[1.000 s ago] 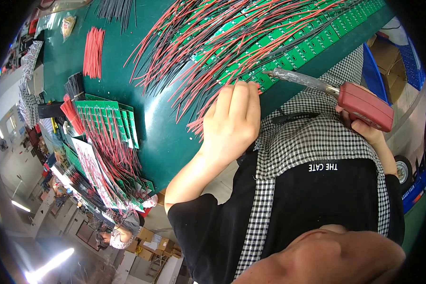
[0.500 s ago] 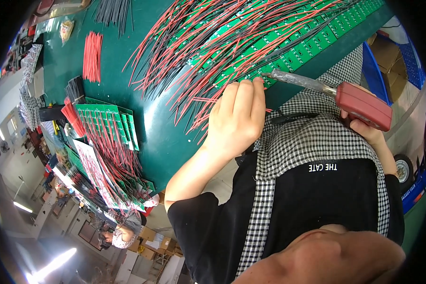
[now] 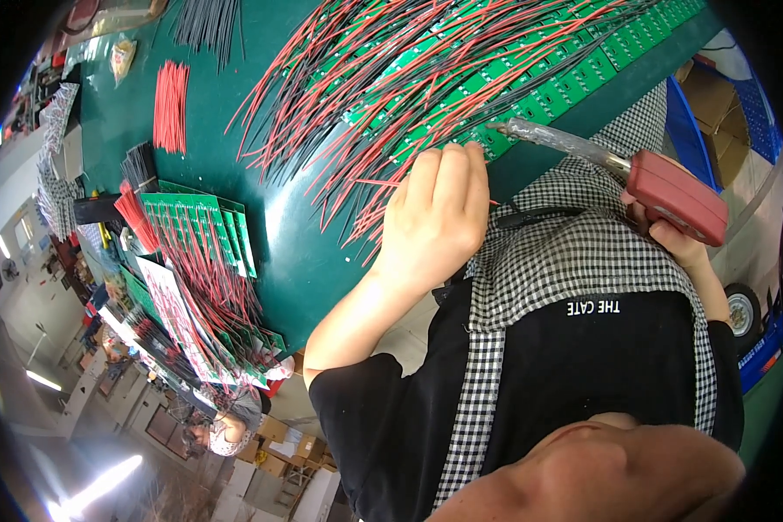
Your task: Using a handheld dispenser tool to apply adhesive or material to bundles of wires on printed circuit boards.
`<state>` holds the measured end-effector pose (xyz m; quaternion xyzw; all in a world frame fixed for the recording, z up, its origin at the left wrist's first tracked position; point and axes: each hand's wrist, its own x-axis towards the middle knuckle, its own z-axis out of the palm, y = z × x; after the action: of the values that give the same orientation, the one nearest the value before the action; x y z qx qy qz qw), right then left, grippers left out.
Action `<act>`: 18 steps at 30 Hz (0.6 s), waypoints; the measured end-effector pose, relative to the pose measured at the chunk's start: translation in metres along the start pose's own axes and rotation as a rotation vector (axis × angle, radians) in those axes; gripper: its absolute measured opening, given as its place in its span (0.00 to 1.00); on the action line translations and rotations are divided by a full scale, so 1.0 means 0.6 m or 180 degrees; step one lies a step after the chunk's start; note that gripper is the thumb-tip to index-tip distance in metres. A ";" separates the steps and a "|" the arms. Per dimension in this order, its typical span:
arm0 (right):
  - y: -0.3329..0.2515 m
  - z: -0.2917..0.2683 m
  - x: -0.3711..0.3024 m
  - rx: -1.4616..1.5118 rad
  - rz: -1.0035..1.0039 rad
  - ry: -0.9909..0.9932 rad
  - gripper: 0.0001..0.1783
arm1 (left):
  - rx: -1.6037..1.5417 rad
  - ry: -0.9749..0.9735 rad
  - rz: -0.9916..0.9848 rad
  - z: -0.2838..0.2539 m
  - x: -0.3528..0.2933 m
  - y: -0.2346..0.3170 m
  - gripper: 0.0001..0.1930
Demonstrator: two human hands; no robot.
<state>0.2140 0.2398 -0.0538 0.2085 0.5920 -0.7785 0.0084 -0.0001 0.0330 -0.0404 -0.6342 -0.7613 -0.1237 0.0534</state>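
Note:
My left hand [image 3: 437, 213] is closed at the near edge of the green circuit boards [image 3: 548, 100], with short red wires [image 3: 376, 183] sticking out beside its fingers. The fingertips touch the board's edge, hiding the exact pinch. In my right hand [image 3: 677, 245] is a red-handled soldering gun [image 3: 680, 198], its wrapped metal barrel pointing left. The gun's tip is just above the board, a little right of my left fingertips and apart from them. Red and black wires [image 3: 348, 113] lie in a dense fan across the boards.
On the green table [image 3: 296, 252], a bundle of red wires [image 3: 170, 109] and a bundle of black wires [image 3: 207, 30] lie at the far left. Wired circuit boards [image 3: 196, 222] are stacked at the left edge. Cardboard boxes [image 3: 713, 104] stand right of the table.
The soldering gun has moved slightly up and right, its tip lifting away from beside my left fingertips. My left hand has stayed almost in place.

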 end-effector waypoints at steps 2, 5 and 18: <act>0.002 -0.003 -0.004 0.0060 -0.0036 -0.0047 0.39 | -0.0005 0.0066 -0.0051 0.001 0.003 0.002 0.12; 0.004 -0.005 -0.011 0.0240 0.0121 0.0108 0.37 | 0.0020 0.0234 -0.0052 0.005 0.007 0.003 0.11; -0.009 -0.006 0.010 -0.0503 -0.0225 0.0054 0.39 | -0.0043 0.0132 0.0008 0.003 0.020 0.005 0.10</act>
<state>0.2086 0.2463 -0.0518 0.1927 0.6586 -0.7273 -0.0077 0.0008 0.0452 -0.0392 -0.6329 -0.7584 -0.1420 0.0650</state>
